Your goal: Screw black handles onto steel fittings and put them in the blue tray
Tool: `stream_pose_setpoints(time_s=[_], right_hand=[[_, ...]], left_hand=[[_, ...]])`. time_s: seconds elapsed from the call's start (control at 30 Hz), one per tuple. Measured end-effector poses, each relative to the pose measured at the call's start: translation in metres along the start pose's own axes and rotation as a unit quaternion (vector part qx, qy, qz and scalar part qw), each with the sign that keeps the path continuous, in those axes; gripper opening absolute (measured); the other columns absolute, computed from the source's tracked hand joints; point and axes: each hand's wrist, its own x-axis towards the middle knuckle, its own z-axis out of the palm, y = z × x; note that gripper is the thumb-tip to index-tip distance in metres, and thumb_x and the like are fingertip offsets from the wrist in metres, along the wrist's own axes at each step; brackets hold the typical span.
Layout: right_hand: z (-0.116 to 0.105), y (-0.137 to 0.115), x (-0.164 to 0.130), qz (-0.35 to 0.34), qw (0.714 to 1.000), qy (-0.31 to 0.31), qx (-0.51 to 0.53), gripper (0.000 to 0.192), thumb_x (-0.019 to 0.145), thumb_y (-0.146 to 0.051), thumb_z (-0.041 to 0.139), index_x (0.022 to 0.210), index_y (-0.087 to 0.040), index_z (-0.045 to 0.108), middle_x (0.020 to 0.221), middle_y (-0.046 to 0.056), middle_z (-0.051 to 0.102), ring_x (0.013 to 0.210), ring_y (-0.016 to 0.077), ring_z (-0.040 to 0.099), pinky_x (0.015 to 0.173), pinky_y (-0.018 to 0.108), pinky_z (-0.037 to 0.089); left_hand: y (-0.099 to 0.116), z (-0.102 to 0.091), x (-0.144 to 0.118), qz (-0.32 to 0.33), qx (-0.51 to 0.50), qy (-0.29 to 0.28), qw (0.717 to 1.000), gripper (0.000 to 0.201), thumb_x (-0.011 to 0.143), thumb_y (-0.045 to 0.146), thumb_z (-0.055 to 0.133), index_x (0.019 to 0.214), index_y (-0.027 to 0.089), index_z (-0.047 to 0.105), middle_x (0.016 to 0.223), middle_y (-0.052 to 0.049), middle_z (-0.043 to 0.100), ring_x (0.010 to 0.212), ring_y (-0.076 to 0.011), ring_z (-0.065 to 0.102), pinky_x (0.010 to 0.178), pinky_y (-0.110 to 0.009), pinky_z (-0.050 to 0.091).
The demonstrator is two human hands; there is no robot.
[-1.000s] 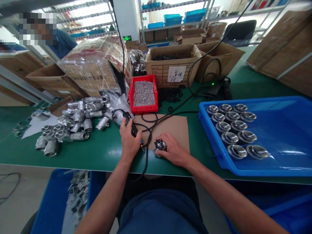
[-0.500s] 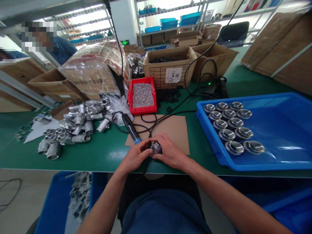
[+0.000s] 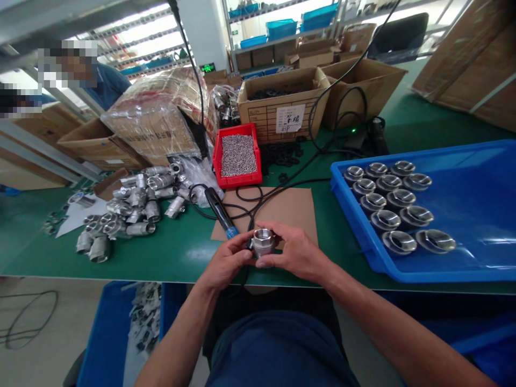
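head view, left fingers (image 3: 238,239) and right fingers (image 3: 280,229) curled round metal fitting (image 3: 264,246), near front edge of tabletop (image 3: 177,248), blue tray (image 3: 471,201) apart

Between the right hand (image 3: 302,252) and the blue tray (image 3: 479,215) there is a free strip of table (image 3: 336,231); the tray's wall stands in the way. Left of the left hand (image 3: 226,262), room continues until the metal fittings (image 3: 137,196). Ahead, the black tool (image 3: 219,208), the cables (image 3: 266,198) and the red bin (image 3: 242,180) obstruct a low passage.
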Motion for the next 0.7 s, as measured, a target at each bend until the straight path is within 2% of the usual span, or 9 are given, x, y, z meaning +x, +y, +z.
stream_pose_setpoints(time_s=[0.1, 0.23, 0.3, 0.37, 0.47, 0.57, 0.63, 0.7], right_hand=[[-0.004, -0.001, 0.0, 0.009, 1.0, -0.001, -0.014, 0.075, 0.062, -0.035, 0.089, 0.129, -0.019, 0.059, 0.12, 0.01, 0.068, 0.106, 0.0261, 0.065, 0.089, 0.039, 0.053], [-0.009, -0.007, -0.005, -0.004, 0.998, 0.004, -0.059, 0.051, 0.068, -0.033, 0.085, 0.114, -0.022, 0.066, 0.106, 0.004, 0.072, 0.091, 0.022, 0.067, 0.081, 0.034, 0.053], [-0.017, -0.016, -0.013, -0.017, 0.997, 0.018, -0.077, 0.043, 0.07, -0.032, 0.083, 0.108, -0.023, 0.067, 0.101, 0.003, 0.072, 0.088, 0.0207, 0.067, 0.079, 0.033, 0.053], [-0.035, -0.028, -0.022, -0.037, 0.994, 0.049, -0.092, 0.044, 0.07, -0.033, 0.083, 0.109, -0.023, 0.065, 0.102, 0.003, 0.072, 0.089, 0.021, 0.068, 0.077, 0.032, 0.054], [-0.084, -0.048, -0.032, -0.066, 0.972, 0.155, -0.165, 0.047, 0.072, -0.03, 0.081, 0.114, -0.026, 0.062, 0.109, 0.004, 0.071, 0.094, 0.0226, 0.067, 0.079, 0.034, 0.055], [-0.16, -0.057, -0.039, -0.068, 0.908, 0.3, -0.285, 0.048, 0.073, -0.028, 0.079, 0.118, -0.027, 0.062, 0.111, 0.004, 0.069, 0.093, 0.0236, 0.067, 0.082, 0.038, 0.054], [-0.217, -0.05, -0.046, -0.05, 0.865, 0.37, -0.336, 0.049, 0.072, -0.027, 0.078, 0.119, -0.025, 0.062, 0.107, 0.003, 0.069, 0.091, 0.0229, 0.067, 0.083, 0.038, 0.054], [-0.269, -0.031, -0.057, 0.007, 0.835, 0.391, -0.387, 0.049, 0.069, -0.028, 0.079, 0.116, -0.025, 0.065, 0.102, 0.003, 0.071, 0.088, 0.0234, 0.067, 0.085, 0.04, 0.052]], left_hand=[[0.0, 0.003, 0.002, 0.01, 0.007, 0.01, 1.0, 0.054, 0.076, 0.028, 0.078, 0.127, 0.021, 0.063, 0.122, -0.012, 0.067, 0.106, -0.0281, 0.065, 0.083, -0.031, 0.055], [0.004, 0.011, 0.004, 0.047, 0.048, 0.0, 0.998, 0.053, 0.076, 0.029, 0.078, 0.127, 0.021, 0.063, 0.126, -0.011, 0.066, 0.117, -0.0292, 0.061, 0.097, -0.034, 0.05], [0.009, 0.015, 0.003, 0.051, 0.078, -0.01, 0.996, 0.056, 0.076, 0.03, 0.078, 0.129, 0.023, 0.061, 0.129, -0.011, 0.064, 0.119, -0.0299, 0.06, 0.101, -0.037, 0.049], [0.016, 0.017, 0.001, 0.037, 0.12, -0.002, 0.992, 0.06, 0.077, 0.03, 0.077, 0.134, 0.026, 0.057, 0.131, -0.012, 0.063, 0.116, -0.0309, 0.062, 0.097, -0.04, 0.054], [0.023, 0.009, 0.001, 0.058, 0.221, 0.084, 0.97, 0.057, 0.077, 0.034, 0.076, 0.131, 0.028, 0.059, 0.122, -0.011, 0.068, 0.107, -0.0301, 0.067, 0.092, -0.044, 0.058], [0.025, -0.009, 0.001, 0.096, 0.309, 0.202, 0.924, 0.048, 0.078, 0.043, 0.073, 0.122, 0.027, 0.064, 0.11, -0.006, 0.073, 0.1, -0.0281, 0.07, 0.091, -0.045, 0.059], [0.024, -0.022, -0.002, 0.098, 0.358, 0.283, 0.885, 0.043, 0.079, 0.049, 0.069, 0.117, 0.028, 0.066, 0.104, -0.004, 0.075, 0.098, -0.028, 0.071, 0.09, -0.046, 0.059], [0.022, -0.036, -0.007, 0.122, 0.393, 0.346, 0.843, 0.038, 0.08, 0.051, 0.067, 0.112, 0.03, 0.069, 0.097, -0.001, 0.076, 0.095, -0.0295, 0.072, 0.087, -0.048, 0.06]])
